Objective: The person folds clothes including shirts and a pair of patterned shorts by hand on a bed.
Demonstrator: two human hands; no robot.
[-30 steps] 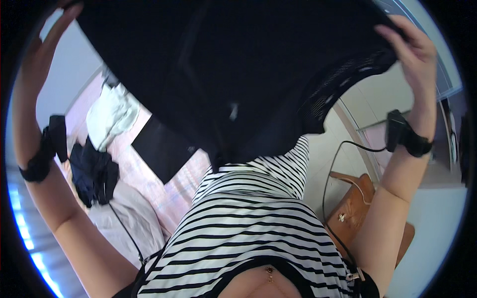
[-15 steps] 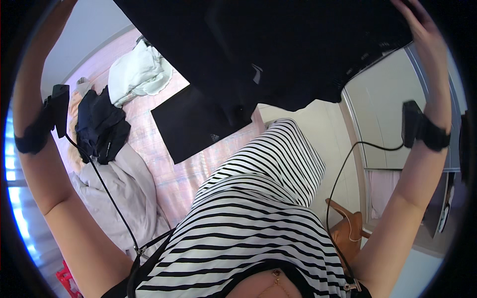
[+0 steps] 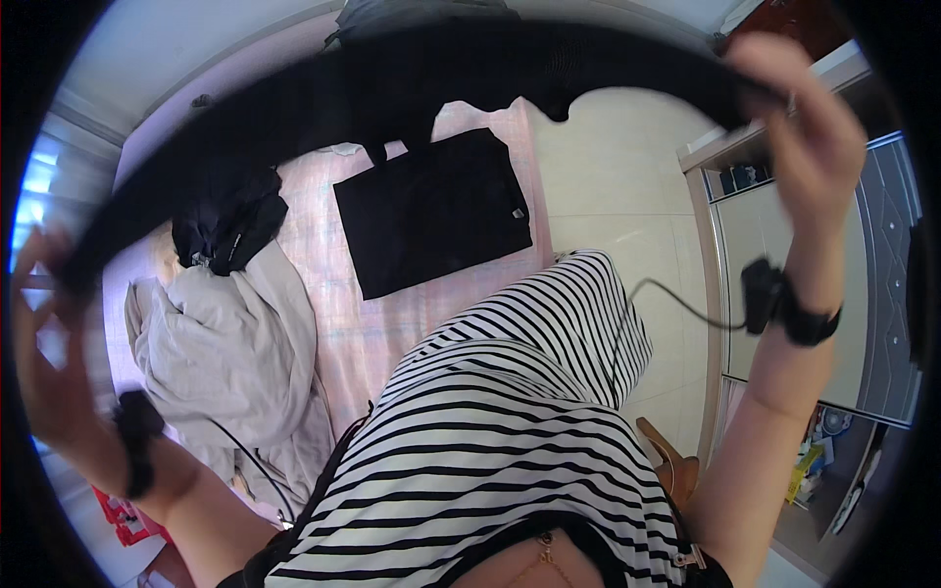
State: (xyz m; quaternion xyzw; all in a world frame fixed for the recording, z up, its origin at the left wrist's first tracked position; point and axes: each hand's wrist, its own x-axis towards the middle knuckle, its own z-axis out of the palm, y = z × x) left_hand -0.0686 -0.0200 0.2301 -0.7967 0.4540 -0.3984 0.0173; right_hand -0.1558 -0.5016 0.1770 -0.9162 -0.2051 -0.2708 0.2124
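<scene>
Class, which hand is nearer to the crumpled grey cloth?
Left. The left hand is raised just left of the grey cloth; the right hand is farther off, to its right.

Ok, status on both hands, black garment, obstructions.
Left hand, right hand gripping black garment. Garment raised, stretched between them. No obstruction visible.

To your left is a bed with a pink plaid sheet. On it, you have a flat-folded black garment, and, apart from it, a crumpled black garment touching rumpled light-grey cloth.
</scene>
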